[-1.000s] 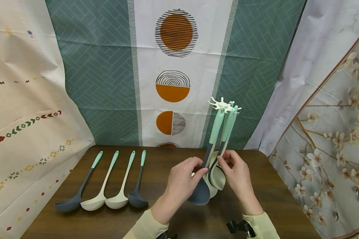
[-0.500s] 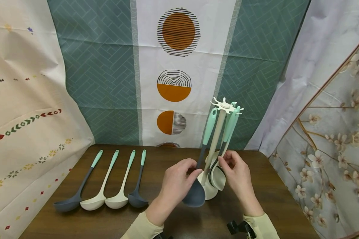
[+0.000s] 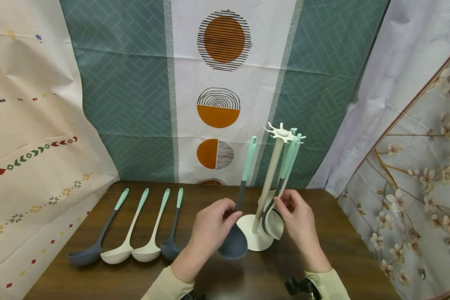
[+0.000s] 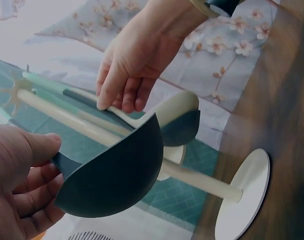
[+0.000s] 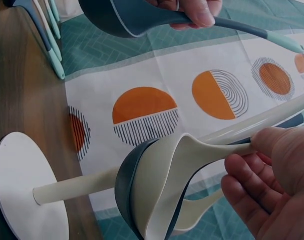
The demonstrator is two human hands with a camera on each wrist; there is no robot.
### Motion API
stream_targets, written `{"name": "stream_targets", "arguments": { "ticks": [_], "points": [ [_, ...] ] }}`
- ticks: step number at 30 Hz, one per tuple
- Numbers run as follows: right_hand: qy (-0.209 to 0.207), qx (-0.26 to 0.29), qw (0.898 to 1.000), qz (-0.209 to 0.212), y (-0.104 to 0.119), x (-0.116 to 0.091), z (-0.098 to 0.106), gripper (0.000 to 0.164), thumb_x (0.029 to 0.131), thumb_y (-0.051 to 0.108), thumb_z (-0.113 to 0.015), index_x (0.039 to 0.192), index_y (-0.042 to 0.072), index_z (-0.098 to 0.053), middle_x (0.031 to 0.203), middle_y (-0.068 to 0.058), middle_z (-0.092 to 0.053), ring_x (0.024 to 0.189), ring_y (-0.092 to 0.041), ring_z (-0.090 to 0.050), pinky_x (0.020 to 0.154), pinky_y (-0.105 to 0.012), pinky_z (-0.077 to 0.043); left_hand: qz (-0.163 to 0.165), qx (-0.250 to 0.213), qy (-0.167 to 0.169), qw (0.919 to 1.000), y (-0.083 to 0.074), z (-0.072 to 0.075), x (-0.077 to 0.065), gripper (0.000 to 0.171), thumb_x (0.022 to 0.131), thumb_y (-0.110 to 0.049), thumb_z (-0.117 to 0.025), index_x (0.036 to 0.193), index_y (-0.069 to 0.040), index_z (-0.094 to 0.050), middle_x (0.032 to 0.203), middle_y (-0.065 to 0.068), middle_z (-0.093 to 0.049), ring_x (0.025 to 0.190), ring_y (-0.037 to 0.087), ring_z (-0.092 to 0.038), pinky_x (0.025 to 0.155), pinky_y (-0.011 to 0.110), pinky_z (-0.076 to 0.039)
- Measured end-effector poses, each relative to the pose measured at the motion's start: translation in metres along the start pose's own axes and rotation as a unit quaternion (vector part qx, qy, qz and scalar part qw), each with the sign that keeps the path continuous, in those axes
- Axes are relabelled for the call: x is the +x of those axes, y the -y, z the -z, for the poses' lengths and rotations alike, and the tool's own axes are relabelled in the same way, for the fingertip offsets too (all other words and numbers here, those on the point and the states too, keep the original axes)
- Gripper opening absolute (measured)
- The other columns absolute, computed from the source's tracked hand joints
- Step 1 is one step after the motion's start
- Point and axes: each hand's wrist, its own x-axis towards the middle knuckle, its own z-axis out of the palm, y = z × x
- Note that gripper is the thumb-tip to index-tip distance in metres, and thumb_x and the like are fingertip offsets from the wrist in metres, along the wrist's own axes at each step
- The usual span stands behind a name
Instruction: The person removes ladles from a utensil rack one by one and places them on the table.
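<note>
My left hand (image 3: 211, 227) pinches the lower stem of a dark grey ladle (image 3: 233, 245) with a mint handle. This ladle stands upright in the air, apart from the cream utensil stand (image 3: 267, 189); its bowl fills the middle of the left wrist view (image 4: 116, 175). On the stand's right side hang several ladles, their bowls nested close together. My right hand (image 3: 297, 214) pinches the stem of the outermost cream ladle (image 3: 276, 225) just above its bowl. In the right wrist view, dark and cream bowls overlap behind that cream ladle (image 5: 164, 185) and partly hide one another.
On the table's left lie two dark ladles (image 3: 87, 256) (image 3: 172, 249) and two cream ladles (image 3: 117, 255) (image 3: 147, 252) in a row, mint handles pointing to the back. Curtains hang behind the wooden table (image 3: 195, 208) and at both sides.
My left hand has drawn the dark ladle leftward, away from the stand, so its pole and round base show. My right hand keeps nearly the same place at the cream ladle.
</note>
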Motion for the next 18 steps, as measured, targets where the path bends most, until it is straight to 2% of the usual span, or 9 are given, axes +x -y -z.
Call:
{"name": "stream_targets", "arguments": {
  "ticks": [9, 18],
  "points": [
    [-0.005, 0.003, 1.000, 0.006, -0.001, 0.000, -0.001, 0.013, 0.103, 0.012, -0.080, 0.111, 0.009, -0.071, 0.093, -0.003, -0.074, 0.080, -0.009, -0.070, 0.067, -0.020, -0.049, 0.034, 0.017, 0.014, 0.9992, 0.016, 0.003, 0.001, 0.017, 0.095, -0.025, -0.090, 0.099, -0.021, -0.074, 0.087, -0.011, -0.067, 0.071, 0.007, -0.054, 0.064, 0.029, -0.049],
    [-0.005, 0.002, 1.000, 0.004, -0.001, 0.000, -0.002, 0.013, 0.103, 0.011, -0.080, 0.111, 0.009, -0.070, 0.093, -0.003, -0.073, 0.080, -0.010, -0.071, 0.067, -0.020, -0.050, 0.087, 0.038, 0.039, 0.9948, 0.037, -0.001, 0.001, 0.016, 0.098, -0.027, -0.088, 0.097, -0.020, -0.073, 0.081, -0.011, -0.064, 0.066, 0.008, -0.052, 0.061, 0.030, -0.045]
  ]
}}
